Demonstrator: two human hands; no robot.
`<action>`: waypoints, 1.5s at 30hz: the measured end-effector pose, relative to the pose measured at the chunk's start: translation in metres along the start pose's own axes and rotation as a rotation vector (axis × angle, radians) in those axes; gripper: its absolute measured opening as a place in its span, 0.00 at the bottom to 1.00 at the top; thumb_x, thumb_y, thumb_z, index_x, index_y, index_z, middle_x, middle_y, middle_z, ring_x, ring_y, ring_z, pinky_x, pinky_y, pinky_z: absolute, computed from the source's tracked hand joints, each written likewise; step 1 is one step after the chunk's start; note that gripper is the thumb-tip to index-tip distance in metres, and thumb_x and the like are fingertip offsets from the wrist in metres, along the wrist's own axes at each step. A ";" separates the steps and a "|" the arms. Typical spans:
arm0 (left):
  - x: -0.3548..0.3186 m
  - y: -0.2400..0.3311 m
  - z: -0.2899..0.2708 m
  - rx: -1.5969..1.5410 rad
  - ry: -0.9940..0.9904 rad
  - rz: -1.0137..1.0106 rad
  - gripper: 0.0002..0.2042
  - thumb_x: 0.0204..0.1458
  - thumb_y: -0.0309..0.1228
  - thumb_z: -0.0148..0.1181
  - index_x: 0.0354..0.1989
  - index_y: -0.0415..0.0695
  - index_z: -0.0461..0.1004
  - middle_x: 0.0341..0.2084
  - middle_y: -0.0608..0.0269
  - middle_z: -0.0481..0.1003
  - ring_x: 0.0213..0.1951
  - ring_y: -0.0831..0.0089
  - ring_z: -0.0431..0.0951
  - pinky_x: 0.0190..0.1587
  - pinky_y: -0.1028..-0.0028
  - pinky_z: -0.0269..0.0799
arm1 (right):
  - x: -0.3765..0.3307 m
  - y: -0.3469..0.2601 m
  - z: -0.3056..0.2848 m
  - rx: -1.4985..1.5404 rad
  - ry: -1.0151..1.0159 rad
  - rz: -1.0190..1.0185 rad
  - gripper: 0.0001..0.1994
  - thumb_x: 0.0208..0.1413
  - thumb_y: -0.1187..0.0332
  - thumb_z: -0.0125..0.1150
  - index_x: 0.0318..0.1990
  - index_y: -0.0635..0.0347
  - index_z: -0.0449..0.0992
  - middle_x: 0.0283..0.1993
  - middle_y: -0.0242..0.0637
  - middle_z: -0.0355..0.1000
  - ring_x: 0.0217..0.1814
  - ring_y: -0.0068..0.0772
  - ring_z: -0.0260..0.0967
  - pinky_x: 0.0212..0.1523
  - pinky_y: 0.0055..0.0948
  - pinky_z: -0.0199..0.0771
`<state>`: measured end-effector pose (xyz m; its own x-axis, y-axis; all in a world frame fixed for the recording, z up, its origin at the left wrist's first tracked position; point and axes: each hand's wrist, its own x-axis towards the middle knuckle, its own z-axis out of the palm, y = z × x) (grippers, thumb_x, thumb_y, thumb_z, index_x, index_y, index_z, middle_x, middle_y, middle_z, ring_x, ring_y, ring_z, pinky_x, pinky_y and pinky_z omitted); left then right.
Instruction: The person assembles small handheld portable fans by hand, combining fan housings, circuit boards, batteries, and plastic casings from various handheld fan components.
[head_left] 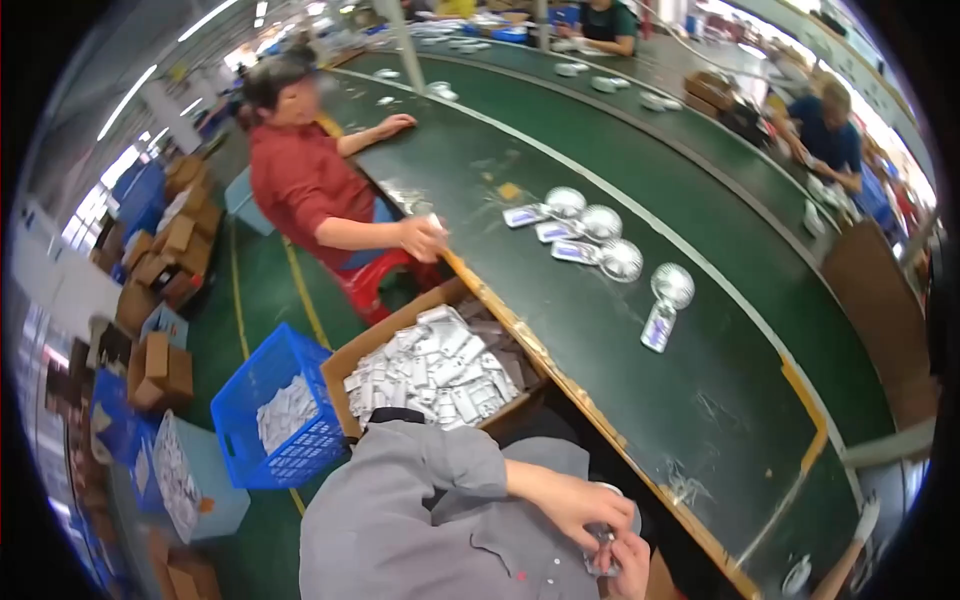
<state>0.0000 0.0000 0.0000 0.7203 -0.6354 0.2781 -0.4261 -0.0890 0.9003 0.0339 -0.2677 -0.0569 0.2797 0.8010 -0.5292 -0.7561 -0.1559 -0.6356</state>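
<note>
Low in front of my lap, my left hand [592, 512] and my right hand [628, 566] are close together, fingers closed around a small white, partly clear part [602, 545]. My fingers cover most of it, so its exact kind does not show. On the green-topped table [600, 350] beside me lie several white things like small hand-held fans, with round ribbed heads and flat handles bearing blue patches; one fan [666, 305] lies apart from a group of three [600, 225]. To the left of my knees, a cardboard box [345, 375] holds many white handle-like pieces [440, 370].
A blue plastic crate [235, 430] and a pale blue bin [215, 470] hold more white pieces. A person in red [305, 185] sits at the table's far left, hand near the wooden edge [500, 310]. Another person's forearm [845, 570] shows at lower right. Other workers sit beyond the conveyor [570, 115].
</note>
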 end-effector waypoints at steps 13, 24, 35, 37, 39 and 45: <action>-0.015 0.010 0.041 0.528 0.416 -0.042 0.07 0.40 0.27 0.58 0.29 0.42 0.71 0.28 0.62 0.70 0.34 0.60 0.73 0.28 0.65 0.72 | 0.012 -0.004 0.084 0.326 0.318 -0.206 0.09 0.63 0.66 0.51 0.44 0.58 0.75 0.35 0.27 0.73 0.33 0.19 0.69 0.33 0.21 0.69; -0.037 0.026 0.060 0.226 0.594 -0.052 0.04 0.40 0.25 0.58 0.21 0.39 0.71 0.18 0.55 0.73 0.21 0.55 0.75 0.23 0.62 0.71 | 0.014 0.022 0.095 0.746 0.032 -0.224 0.12 0.63 0.65 0.49 0.24 0.51 0.68 0.19 0.17 0.54 0.22 0.12 0.50 0.24 0.18 0.50; -0.058 0.012 0.001 0.235 0.613 -0.247 0.05 0.41 0.21 0.57 0.27 0.36 0.76 0.17 0.54 0.75 0.20 0.61 0.77 0.23 0.68 0.71 | -0.032 -0.008 0.100 0.088 0.210 -0.474 0.21 0.62 0.62 0.50 0.18 0.49 0.52 0.12 0.25 0.45 0.19 0.22 0.44 0.27 0.28 0.49; -0.056 0.022 -0.011 0.225 0.590 -0.268 0.04 0.42 0.21 0.57 0.27 0.36 0.76 0.17 0.55 0.75 0.20 0.62 0.78 0.23 0.69 0.72 | -0.033 0.005 0.063 0.162 0.102 -0.466 0.14 0.62 0.62 0.51 0.25 0.54 0.64 0.20 0.29 0.59 0.24 0.25 0.54 0.30 0.27 0.58; -0.052 0.028 -0.019 0.035 0.624 -0.225 0.04 0.46 0.22 0.57 0.29 0.35 0.76 0.19 0.57 0.77 0.22 0.68 0.79 0.25 0.73 0.73 | -0.025 0.007 0.063 0.050 0.235 -0.560 0.12 0.62 0.62 0.52 0.27 0.55 0.64 0.22 0.30 0.60 0.26 0.26 0.55 0.32 0.27 0.59; -0.025 0.022 -0.029 -0.231 0.678 -0.208 0.07 0.49 0.23 0.59 0.34 0.33 0.77 0.24 0.57 0.79 0.25 0.77 0.80 0.30 0.78 0.77 | -0.005 0.011 0.075 -0.301 0.638 -0.833 0.08 0.62 0.62 0.52 0.36 0.57 0.66 0.30 0.33 0.63 0.31 0.28 0.59 0.35 0.26 0.62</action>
<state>-0.0120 0.0361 0.0224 0.9850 -0.0038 0.1723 -0.1718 0.0548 0.9836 -0.0203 -0.2296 -0.0190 0.9579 0.2870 -0.0073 -0.0351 0.0918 -0.9952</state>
